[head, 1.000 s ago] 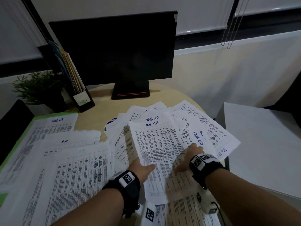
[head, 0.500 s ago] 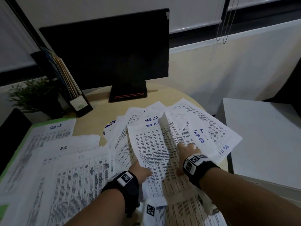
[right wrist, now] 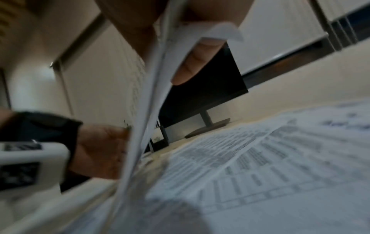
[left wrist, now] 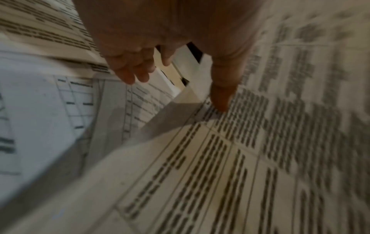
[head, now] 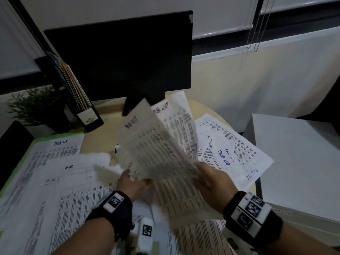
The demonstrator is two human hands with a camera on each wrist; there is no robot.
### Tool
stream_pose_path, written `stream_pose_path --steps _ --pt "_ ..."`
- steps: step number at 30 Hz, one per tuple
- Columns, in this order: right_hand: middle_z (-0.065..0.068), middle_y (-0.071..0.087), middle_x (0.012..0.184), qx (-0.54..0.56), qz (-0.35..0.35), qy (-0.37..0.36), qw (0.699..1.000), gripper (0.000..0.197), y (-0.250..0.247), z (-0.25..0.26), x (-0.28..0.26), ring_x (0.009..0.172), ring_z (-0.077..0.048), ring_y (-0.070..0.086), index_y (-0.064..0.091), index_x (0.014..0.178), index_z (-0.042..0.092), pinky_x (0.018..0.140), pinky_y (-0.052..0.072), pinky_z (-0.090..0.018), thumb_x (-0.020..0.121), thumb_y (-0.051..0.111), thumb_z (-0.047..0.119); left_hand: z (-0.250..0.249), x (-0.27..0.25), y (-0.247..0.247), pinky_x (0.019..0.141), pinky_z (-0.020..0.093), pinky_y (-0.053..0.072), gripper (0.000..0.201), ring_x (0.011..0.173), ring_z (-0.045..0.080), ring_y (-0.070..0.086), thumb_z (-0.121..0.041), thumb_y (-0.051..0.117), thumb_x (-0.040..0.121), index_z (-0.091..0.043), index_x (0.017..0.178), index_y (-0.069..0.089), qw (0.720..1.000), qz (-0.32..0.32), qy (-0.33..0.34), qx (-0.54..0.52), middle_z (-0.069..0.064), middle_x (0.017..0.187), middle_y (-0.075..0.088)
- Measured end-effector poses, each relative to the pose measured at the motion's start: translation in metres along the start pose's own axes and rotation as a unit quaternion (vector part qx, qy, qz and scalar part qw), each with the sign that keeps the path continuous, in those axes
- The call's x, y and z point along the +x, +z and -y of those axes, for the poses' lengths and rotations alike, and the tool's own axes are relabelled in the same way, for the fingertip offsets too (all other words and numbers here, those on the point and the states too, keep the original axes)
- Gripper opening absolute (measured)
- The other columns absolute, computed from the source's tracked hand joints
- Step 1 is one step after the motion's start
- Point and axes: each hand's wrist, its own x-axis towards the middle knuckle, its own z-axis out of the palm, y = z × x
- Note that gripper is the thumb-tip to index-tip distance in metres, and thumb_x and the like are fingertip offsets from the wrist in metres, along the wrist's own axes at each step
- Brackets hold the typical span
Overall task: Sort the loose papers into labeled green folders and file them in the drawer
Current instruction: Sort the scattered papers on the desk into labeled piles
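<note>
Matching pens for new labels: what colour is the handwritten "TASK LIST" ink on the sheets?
Blue, clearest in the head view on the sheet right of the hands.

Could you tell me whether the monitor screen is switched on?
No, the monitor behind the lifted papers shows only a plain black screen.

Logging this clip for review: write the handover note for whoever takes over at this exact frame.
Right hand: grips the lifted sheaf of papers at its right edge.
Left hand: holds the sheaf's lower left edge.
Sheaf is raised, tilted toward the monitor; two Task List sheets lie on the table to the right.
Done: sorted piles, topmost marked HR, lie on the green folder at left.
Left: sort the rest, file the folders. Drawer not in view.
</note>
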Motion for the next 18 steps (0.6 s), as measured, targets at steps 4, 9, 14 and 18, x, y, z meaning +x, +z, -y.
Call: stream_pose_path --steps 4,9,14,18 --pt "0.015 0.060 0.119 0.164 0.008 0.046 0.985 0.089 0.006 0.009 0.003 0.099 -0.002 0.063 0.018 0.127 0.064 0.086 0.048 -0.019 0.080 0.072 0.011 0.000 0.013 -0.026 0.091 0.039 0.049 0.102 0.123 0.030 0.051 -0.034 0.088 0.059 -0.010 0.144 0.036 0.974 0.099 -0.004 -0.204 0.012 0.142 0.048" --pt "0.005 0.063 0.106 0.078 0.120 0.185 0.972 0.060 0.027 0.003 0.021 0.083 -0.010 0.061 0.035 0.138 0.026 0.068 0.047 -0.018 0.086 0.067 0.028 0.010 0.015 -0.039 0.089 0.057 0.049 0.038 0.103 0.044 0.062 0.001 0.061 0.085 0.001 0.123 0.055 0.967 0.134 -0.001 -0.216 0.027 0.112 0.065" --pt "-0.003 0.055 0.122 -0.104 0.158 0.332 0.924 0.054 0.015 -0.030 0.027 0.091 -0.013 0.055 0.045 0.132 0.022 0.079 0.046 -0.026 0.089 0.055 0.051 0.031 0.026 -0.061 0.101 0.044 0.043 0.040 0.108 0.032 0.060 0.001 0.065 0.085 0.001 0.124 0.056 0.998 0.039 0.028 -0.052 0.018 0.118 0.063" --pt "-0.008 0.043 0.124 -0.268 0.102 0.428 0.857 0.062 -0.009 -0.073 0.028 0.116 -0.029 0.041 0.043 0.127 0.020 0.096 0.039 -0.046 0.078 0.060 0.055 0.037 0.025 -0.056 0.095 0.034 0.046 0.040 0.103 0.025 0.062 -0.007 0.072 0.082 -0.006 0.121 0.061 0.995 0.066 0.055 0.057 0.010 0.116 0.066"
